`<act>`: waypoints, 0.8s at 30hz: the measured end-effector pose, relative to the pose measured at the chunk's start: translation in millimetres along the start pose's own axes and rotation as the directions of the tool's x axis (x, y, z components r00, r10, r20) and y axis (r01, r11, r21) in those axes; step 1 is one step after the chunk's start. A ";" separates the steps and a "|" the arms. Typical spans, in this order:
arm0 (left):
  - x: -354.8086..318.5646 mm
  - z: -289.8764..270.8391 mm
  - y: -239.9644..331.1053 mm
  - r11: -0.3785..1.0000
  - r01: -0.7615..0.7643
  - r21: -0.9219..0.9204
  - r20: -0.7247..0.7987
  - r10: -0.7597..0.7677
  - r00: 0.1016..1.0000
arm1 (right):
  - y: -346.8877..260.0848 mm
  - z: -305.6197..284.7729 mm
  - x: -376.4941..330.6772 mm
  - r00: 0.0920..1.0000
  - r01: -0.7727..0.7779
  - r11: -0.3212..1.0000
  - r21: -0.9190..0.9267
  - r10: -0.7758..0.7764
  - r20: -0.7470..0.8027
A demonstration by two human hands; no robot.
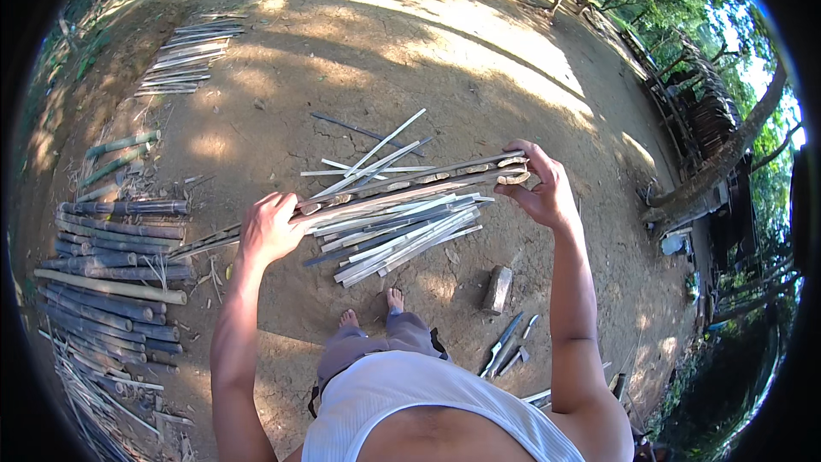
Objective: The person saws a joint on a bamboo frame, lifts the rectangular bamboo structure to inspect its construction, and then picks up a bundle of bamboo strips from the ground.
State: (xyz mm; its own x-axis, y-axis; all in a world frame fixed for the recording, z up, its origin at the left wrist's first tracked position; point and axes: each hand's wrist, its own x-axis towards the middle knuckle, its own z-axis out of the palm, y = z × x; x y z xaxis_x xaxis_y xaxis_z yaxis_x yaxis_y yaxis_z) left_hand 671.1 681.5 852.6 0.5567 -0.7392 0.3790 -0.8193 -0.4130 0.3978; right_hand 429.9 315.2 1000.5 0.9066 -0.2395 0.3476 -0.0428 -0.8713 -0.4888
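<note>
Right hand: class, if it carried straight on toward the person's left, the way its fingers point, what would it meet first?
Probably the end of the split bamboo bundle that the right hand already grips; depth is hard to judge.

Split strips (402,231) lie on the ground ahead, bamboo poles (111,282) left, wood block (498,288) right.

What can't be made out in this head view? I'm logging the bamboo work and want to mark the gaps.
- Bamboo strips held in the left hand and right hand: exact count, they overlap.
- Split strips on the ground: partly hidden behind the held bundle.
- Tools by the wooden block: too small to identify.
- Bamboo poles: lower ones cut off by the dark rim.
</note>
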 end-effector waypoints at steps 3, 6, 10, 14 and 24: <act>7.9 -36.4 19.2 0.996 -0.083 0.021 0.036 0.082 0.996 | -9.7 -17.6 -17.5 0.998 -0.055 0.998 0.044 0.055 -0.013; -2.8 -52.7 27.9 0.999 -0.049 0.018 0.093 0.047 0.995 | 5.3 -3.1 -43.3 0.994 -0.106 0.988 0.111 0.109 -0.024; -7.1 -29.0 43.1 0.980 -0.197 -0.004 0.191 0.194 0.962 | 60.9 10.2 -127.0 0.975 -0.182 0.959 0.217 0.205 -0.090; -41.8 -8.0 57.7 0.980 -0.198 0.035 0.329 0.176 0.928 | 96.2 55.7 -202.1 0.955 -0.238 0.891 0.388 0.288 -0.074; -141.6 50.2 157.5 0.986 -0.156 0.059 0.483 0.109 0.869 | 121.8 74.6 -359.4 0.900 -0.421 0.775 0.471 0.422 0.110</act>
State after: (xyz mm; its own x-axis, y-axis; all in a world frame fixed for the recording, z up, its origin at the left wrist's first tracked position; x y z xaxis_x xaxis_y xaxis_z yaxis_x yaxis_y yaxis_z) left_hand 456.3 694.4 819.7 0.3286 -0.9440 -0.0307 -0.9025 -0.3234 0.2843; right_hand 130.2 327.0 756.4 0.8441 -0.5358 0.0181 -0.2172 -0.3727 -0.9022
